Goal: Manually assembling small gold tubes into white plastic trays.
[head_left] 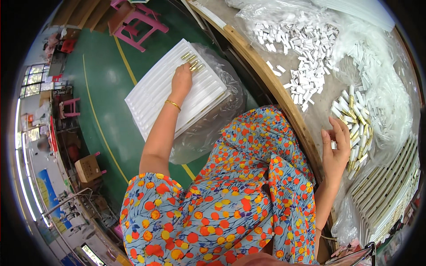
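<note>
My left hand (182,80) reaches over a white ribbed plastic tray (166,94), its fingers closed on a small gold-coloured tube. More short gold tubes (191,58) lie in the tray's grooves beside the fingertips. My right hand (336,148) is at the table, just left of a heap of white-and-gold tubes (364,128). Its fingers are curved, with the thumb apart from them. A small white bit shows between thumb and fingers; whether it is held or lies behind is unclear.
Loose white pieces (308,73) spread over the wood-edged table (262,60), by clear plastic bags (381,84). Stacked trays (386,190) stand at right. Clear plastic (204,137) surrounds the tray stack. A pink stool (140,26) and a cardboard box (88,168) stand on the green floor (106,106).
</note>
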`<state>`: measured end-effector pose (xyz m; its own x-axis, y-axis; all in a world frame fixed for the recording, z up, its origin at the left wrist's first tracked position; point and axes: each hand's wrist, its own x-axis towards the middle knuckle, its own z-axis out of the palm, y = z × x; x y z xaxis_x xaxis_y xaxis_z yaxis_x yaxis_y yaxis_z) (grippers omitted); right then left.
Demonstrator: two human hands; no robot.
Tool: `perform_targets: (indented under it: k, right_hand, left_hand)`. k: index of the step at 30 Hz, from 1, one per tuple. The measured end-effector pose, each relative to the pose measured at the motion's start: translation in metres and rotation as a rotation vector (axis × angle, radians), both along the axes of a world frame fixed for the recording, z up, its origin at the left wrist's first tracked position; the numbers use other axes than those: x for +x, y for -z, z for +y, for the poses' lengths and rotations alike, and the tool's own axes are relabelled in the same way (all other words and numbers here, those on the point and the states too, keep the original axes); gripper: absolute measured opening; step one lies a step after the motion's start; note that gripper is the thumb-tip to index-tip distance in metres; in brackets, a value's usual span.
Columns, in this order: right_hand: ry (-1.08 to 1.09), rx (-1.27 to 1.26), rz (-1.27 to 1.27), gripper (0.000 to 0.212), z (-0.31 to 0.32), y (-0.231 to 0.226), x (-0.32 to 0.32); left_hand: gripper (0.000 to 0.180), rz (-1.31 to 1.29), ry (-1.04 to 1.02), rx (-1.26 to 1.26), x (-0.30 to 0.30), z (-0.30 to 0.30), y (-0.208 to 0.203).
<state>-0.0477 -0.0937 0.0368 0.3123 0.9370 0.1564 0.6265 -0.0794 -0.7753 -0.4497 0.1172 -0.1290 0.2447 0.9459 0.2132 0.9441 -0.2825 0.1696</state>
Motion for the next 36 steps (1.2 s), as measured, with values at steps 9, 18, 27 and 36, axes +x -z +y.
perform_targets:
  k: [9, 18, 27, 36]
  right_hand:
    - [-0.005, -0.017, 0.014, 0.031, -0.002, -0.003, 0.001]
    - [0.015, -0.053, 0.042, 0.031, -0.007, -0.002, 0.001]
    - [0.051, -0.028, 0.042, 0.031, -0.008, -0.002, 0.004]
    - [0.089, -0.014, -0.054, 0.03, -0.027, -0.01, 0.024]
  left_hand:
    - [0.023, -0.028, 0.005, 0.127, 0.023, -0.023, 0.02]
    - [0.022, -0.173, 0.052, 0.121, 0.025, -0.031, 0.02]
    - [0.047, -0.365, -0.208, 0.157, 0.021, -0.052, 0.038]
    - [0.053, -0.592, -0.203, 0.171, 0.022, -0.017, 0.101]
